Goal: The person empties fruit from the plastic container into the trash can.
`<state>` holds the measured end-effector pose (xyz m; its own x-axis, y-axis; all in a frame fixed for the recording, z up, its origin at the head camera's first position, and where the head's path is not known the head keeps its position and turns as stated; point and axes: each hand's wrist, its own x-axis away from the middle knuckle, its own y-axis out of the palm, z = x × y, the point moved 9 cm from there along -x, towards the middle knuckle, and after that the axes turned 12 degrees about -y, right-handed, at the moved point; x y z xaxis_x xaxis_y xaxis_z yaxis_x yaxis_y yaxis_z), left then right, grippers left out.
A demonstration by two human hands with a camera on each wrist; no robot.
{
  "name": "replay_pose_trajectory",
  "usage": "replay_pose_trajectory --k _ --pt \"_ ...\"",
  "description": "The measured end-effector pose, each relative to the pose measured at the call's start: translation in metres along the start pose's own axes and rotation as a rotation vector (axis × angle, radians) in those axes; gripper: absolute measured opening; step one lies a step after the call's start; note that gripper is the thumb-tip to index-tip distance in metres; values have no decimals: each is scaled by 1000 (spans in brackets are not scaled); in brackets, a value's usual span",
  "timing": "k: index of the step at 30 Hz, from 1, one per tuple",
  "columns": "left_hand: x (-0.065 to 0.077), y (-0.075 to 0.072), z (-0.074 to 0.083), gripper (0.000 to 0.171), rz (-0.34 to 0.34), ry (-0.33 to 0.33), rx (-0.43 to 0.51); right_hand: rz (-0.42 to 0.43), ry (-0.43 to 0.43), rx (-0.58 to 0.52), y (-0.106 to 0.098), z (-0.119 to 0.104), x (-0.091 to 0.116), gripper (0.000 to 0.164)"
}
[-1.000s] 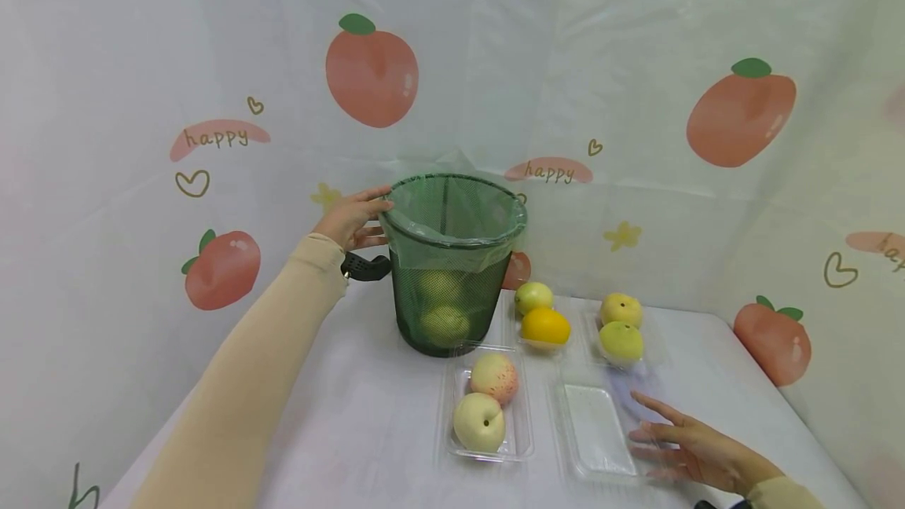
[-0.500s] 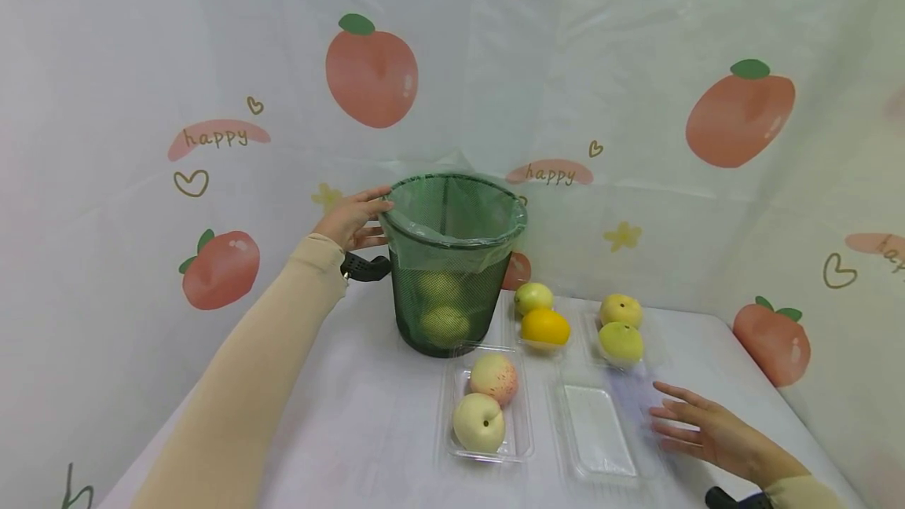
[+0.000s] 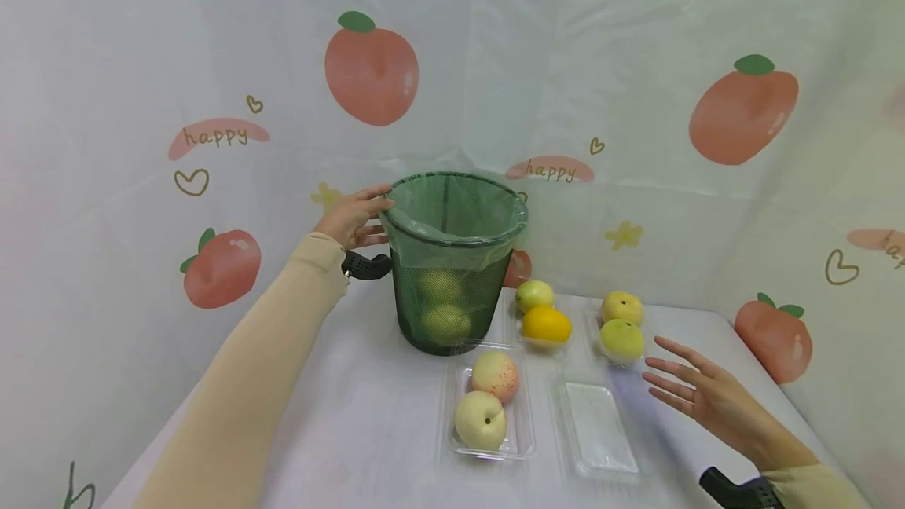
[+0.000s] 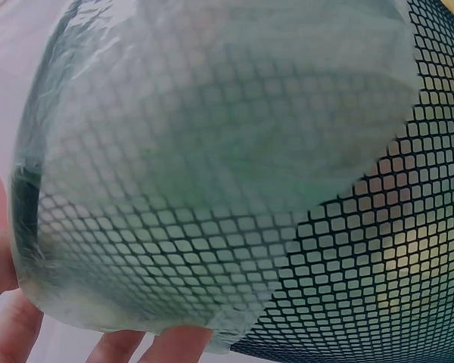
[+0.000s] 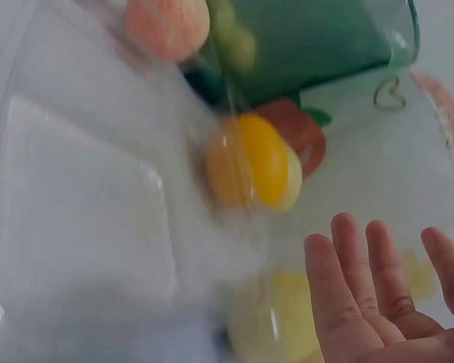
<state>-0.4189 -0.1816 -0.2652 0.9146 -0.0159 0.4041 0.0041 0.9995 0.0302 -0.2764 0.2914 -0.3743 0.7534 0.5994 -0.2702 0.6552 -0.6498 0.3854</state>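
Note:
A green mesh bin point(image 3: 452, 258) with a translucent liner stands at the back centre; two round yellowish fruits point(image 3: 445, 324) show through its mesh. My left hand point(image 3: 353, 218) rests its fairly straight fingers on the bin's rim and upper side. In the left wrist view, the fingertips point(image 4: 180, 342) lie against the lined edge point(image 4: 24, 204). At the right, my right hand point(image 3: 714, 395) is spread with nothing in it. Its nearest things are a greenish-yellow fruit point(image 3: 622, 340) and a clear plastic tray point(image 3: 601, 430); in the right wrist view, the tray point(image 5: 83, 204) appears close beside the hand.
A front clear tray point(image 3: 519, 446) holds a pink-speckled peach point(image 3: 495, 375) and a pale peach point(image 3: 481, 420). Behind, a yellow-green fruit point(image 3: 534, 297) and an orange-yellow fruit point(image 3: 547, 325) share another tray. A yellow fruit point(image 3: 622, 308) sits further right. A printed curtain point(image 3: 452, 61) backs the table.
My right hand, beside the clear tray a second ago, has drawn right, then risen toward the back, with its fingers spread. The left hand, bin and fruits stay in place.

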Motion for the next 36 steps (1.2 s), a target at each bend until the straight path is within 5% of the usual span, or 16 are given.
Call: replay_pose_trajectory --k 7,15,23,36 --pt "0 -2 -1 54 -9 0 -14 50 49 178 30 14 -24 45" --pt "3 -6 -3 55 -7 -12 -44 122 216 330 51 48 -40 39" --pt "2 -3 -2 55 -23 -13 -33 165 317 363 61 77 -53 64" --pt "1 1 -1 55 -32 -3 -39 223 445 395 74 113 -63 72"
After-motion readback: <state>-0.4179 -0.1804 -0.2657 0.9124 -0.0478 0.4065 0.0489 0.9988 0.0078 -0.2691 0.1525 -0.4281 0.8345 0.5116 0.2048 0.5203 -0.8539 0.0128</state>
